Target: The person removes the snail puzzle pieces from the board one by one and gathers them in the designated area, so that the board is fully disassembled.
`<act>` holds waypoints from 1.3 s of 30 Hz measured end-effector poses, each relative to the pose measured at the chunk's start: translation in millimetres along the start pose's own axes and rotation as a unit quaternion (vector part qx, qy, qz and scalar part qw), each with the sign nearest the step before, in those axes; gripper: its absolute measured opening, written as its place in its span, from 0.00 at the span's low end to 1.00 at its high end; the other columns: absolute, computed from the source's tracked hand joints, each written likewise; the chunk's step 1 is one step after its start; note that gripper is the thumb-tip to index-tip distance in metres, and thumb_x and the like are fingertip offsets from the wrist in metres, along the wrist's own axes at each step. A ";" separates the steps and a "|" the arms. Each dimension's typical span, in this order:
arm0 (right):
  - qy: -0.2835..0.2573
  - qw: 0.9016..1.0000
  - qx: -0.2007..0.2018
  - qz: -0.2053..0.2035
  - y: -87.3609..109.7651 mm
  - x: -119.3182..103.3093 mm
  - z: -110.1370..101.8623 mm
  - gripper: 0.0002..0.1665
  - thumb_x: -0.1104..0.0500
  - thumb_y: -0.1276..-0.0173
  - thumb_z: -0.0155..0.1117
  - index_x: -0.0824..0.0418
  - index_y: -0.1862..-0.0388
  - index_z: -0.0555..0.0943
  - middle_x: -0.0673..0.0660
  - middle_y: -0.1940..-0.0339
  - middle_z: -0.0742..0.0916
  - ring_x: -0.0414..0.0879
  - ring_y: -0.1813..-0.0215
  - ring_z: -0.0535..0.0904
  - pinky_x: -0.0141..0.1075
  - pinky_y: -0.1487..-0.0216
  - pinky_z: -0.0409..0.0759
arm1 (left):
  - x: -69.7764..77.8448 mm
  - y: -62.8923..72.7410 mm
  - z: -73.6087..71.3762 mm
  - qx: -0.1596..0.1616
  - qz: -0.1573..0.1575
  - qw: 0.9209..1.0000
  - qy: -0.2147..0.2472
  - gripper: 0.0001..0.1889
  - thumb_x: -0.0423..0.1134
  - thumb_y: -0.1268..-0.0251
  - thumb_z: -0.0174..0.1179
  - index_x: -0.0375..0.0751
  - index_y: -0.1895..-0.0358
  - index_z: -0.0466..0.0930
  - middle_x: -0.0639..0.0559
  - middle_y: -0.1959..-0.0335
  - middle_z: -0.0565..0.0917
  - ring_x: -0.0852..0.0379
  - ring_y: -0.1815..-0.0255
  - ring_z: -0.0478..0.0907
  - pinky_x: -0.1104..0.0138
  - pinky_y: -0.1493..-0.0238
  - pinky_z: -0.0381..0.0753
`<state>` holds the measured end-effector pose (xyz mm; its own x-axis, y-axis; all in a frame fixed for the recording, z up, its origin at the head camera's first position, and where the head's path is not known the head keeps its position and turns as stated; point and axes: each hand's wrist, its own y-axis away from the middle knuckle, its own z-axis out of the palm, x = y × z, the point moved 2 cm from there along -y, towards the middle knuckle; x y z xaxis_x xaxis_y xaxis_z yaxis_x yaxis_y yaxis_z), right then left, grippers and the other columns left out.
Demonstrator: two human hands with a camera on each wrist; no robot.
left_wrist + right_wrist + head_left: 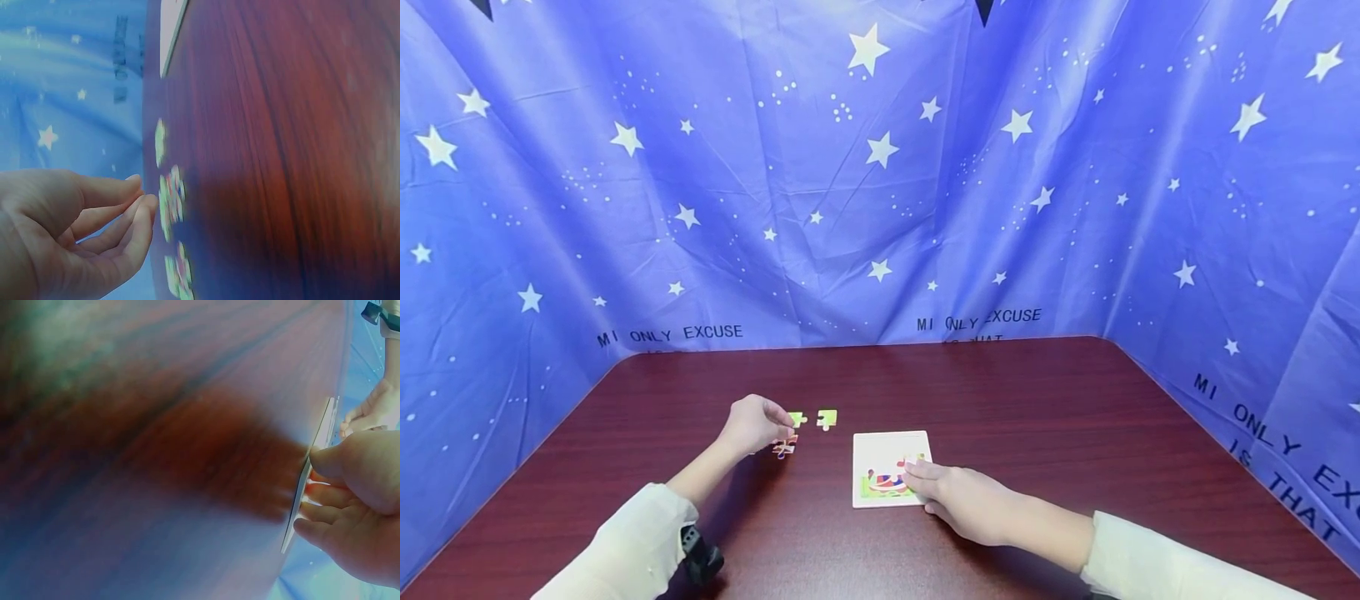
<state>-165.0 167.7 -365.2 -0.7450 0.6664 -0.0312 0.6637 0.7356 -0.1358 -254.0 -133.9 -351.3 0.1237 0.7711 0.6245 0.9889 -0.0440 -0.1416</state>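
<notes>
My left hand is over a small group of jigsaw pieces at the left of the table. Its thumb and fingertips come close together in the left wrist view, with nothing visible between them. Beside the fingertips lies a green puzzle piece, and just below it a red and orange puzzle piece. My right hand rests on the right edge of a square white puzzle board, fingers extended over its colourful picture. The fingers hide part of that picture.
Another green puzzle piece lies between the left hand and the board. All of it sits on a dark red wooden table. A blue star-printed curtain hangs behind and at both sides of the table.
</notes>
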 end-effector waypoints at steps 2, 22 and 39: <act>-0.001 1.000 0.002 0.000 -0.2 -0.1 -0.6 0.25 0.63 0.33 0.61 0.61 0.36 0.75 0.58 0.35 0.80 0.49 0.35 0.77 0.40 0.43 0.81 | 9.2 2.0 5.5 -0.011 0.006 1.000 0.012 0.02 0.32 0.53 0.70 0.39 0.75 0.87 0.49 0.81 0.87 0.65 0.83 0.76 0.72 0.77 0.75; -0.007 1.000 -0.002 -0.005 -0.9 -1.4 5.1 0.26 0.63 0.33 0.61 0.61 0.35 0.74 0.59 0.35 0.80 0.50 0.34 0.76 0.40 0.41 0.80 | 69.4 28.1 69.4 -0.152 0.156 0.973 0.077 0.03 0.30 0.51 0.69 0.36 0.70 0.87 0.46 0.73 0.89 0.59 0.71 0.84 0.73 0.70 0.79; -0.008 1.000 -0.007 -0.010 1.6 -0.9 -1.7 0.26 0.63 0.32 0.60 0.61 0.34 0.73 0.58 0.34 0.78 0.49 0.32 0.75 0.41 0.40 0.79 | 82.9 29.6 82.2 -0.155 0.177 0.969 0.078 0.09 0.24 0.63 0.74 0.32 0.76 0.84 0.45 0.79 0.86 0.65 0.78 0.77 0.78 0.75 0.77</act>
<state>-163.2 168.5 -363.7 -0.7593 0.6492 -0.0443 0.6491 0.7508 -0.1223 -221.2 -19.1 -366.9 0.4463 0.5691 0.6907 0.8565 -0.4953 -0.1454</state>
